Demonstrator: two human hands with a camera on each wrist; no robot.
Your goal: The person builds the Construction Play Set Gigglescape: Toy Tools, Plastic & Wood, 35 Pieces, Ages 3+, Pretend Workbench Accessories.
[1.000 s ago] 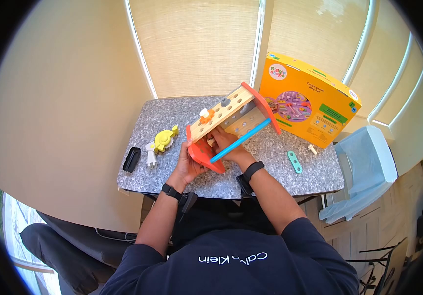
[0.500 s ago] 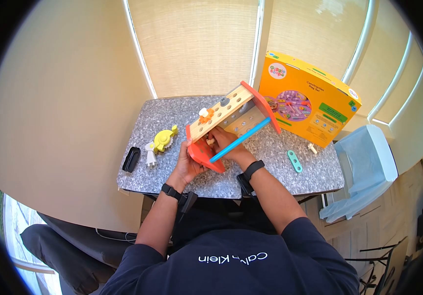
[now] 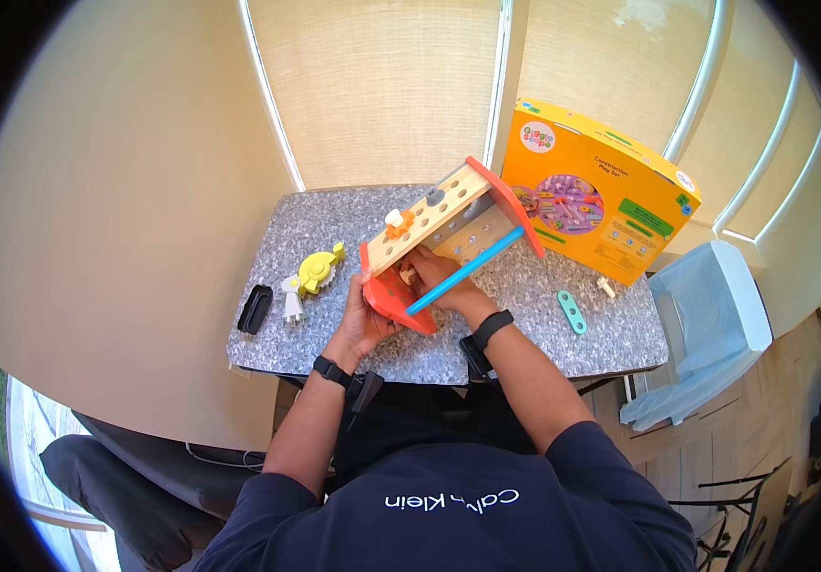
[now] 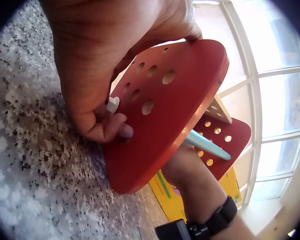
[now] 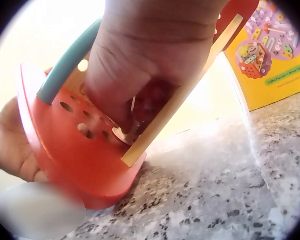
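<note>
A toy toolbox with wooden sides, red end panels [image 3: 394, 297] and a blue handle bar [image 3: 492, 254] is held tilted over the table. My left hand [image 3: 363, 324] grips the near red end panel from outside, its fingertips beside a white piece [image 4: 113, 104] at one of the holes. Inside the box, my right hand [image 3: 434, 267] reaches under the bar. Its fingers pinch a small cream piece [image 5: 121, 134] close to the panel's inner face, partly hidden by the fingers. An orange gear-shaped piece with a white top [image 3: 395, 224] and a grey piece [image 3: 435, 197] sit on the upper wooden side.
On the speckled table [image 3: 334, 210] lie a yellow-and-white toy saw [image 3: 316, 274], a black tray-like piece [image 3: 256, 310], a teal strip with holes [image 3: 572, 313] and a cream bolt [image 3: 606, 287]. A yellow play-set box [image 3: 601, 191] stands behind at the right. Beside the table is a blue-covered chair [image 3: 711, 324].
The fingers of my right hand and the cream piece have turned slightly inside the toolbox. My left hand keeps its grip, and the toolbox has barely shifted.
</note>
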